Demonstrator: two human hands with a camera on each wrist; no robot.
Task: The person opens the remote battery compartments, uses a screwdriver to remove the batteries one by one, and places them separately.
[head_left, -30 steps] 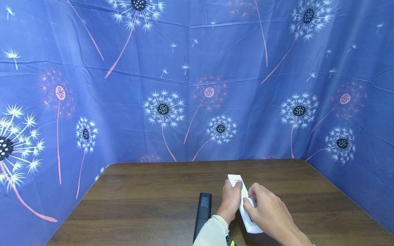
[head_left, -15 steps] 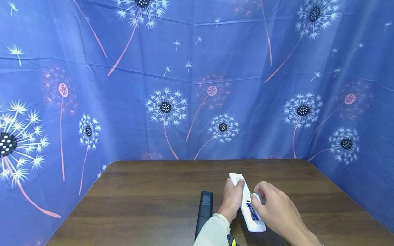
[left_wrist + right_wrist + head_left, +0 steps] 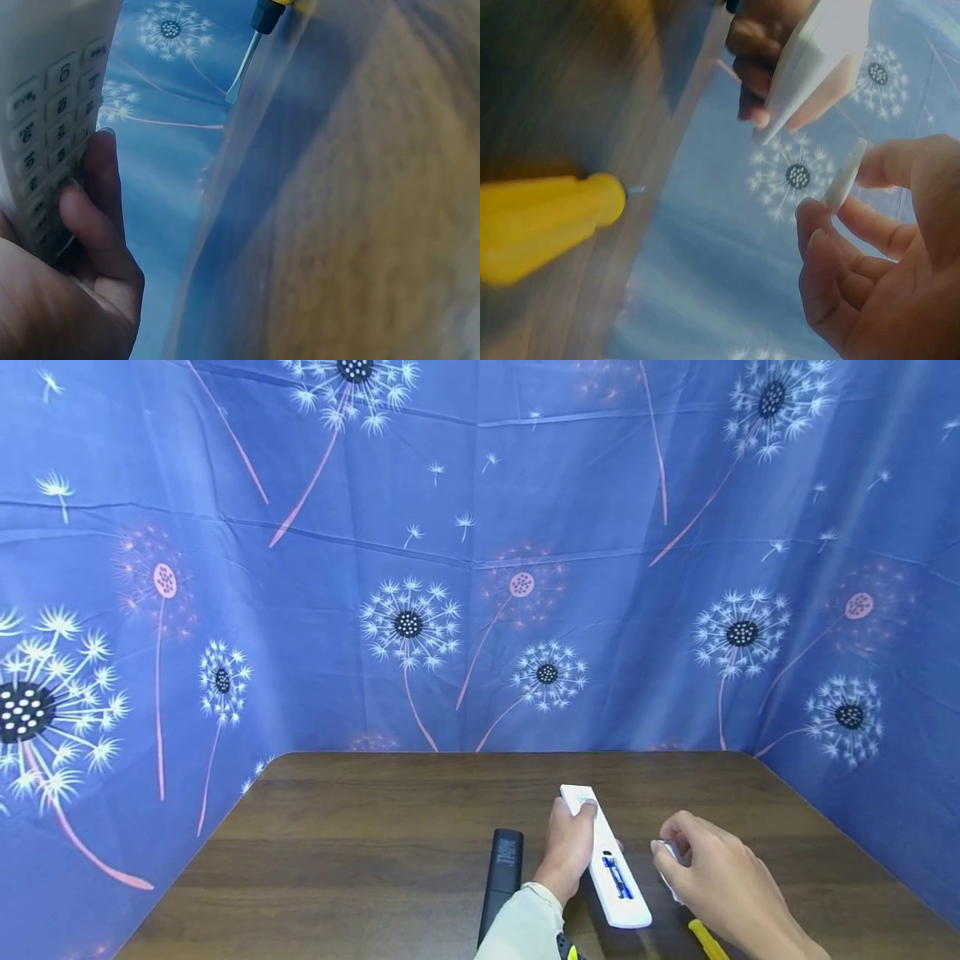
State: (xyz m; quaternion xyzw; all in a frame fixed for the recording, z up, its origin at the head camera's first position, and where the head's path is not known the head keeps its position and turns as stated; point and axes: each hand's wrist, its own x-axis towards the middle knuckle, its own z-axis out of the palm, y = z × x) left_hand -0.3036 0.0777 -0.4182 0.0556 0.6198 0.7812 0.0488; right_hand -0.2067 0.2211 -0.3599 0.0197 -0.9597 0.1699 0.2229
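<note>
My left hand (image 3: pixel 568 847) grips a white remote control (image 3: pixel 602 839), its back turned up toward the head camera. The battery compartment lies uncovered, with blue batteries (image 3: pixel 618 878) inside. Number keys (image 3: pixel 61 105) on the front face show in the left wrist view, with curled fingers (image 3: pixel 97 225) along its edge. To the right, apart from the remote, my right hand (image 3: pixel 723 872) pinches a small white battery cover (image 3: pixel 845 178) between thumb and fingers. That hand partly hides the cover in the head view.
A black remote control (image 3: pixel 504 868) lies on the wooden table (image 3: pixel 360 860), left of my left forearm. A screwdriver with a yellow handle (image 3: pixel 707 940) lies near the front, below my right hand. Blue dandelion-print cloth (image 3: pixel 315 610) hangs behind and beside the table.
My right hand has drawn the battery cover off the white remote and moved right with it, exposing the batteries. The screwdriver has come into sight. My left hand keeps its grip.
</note>
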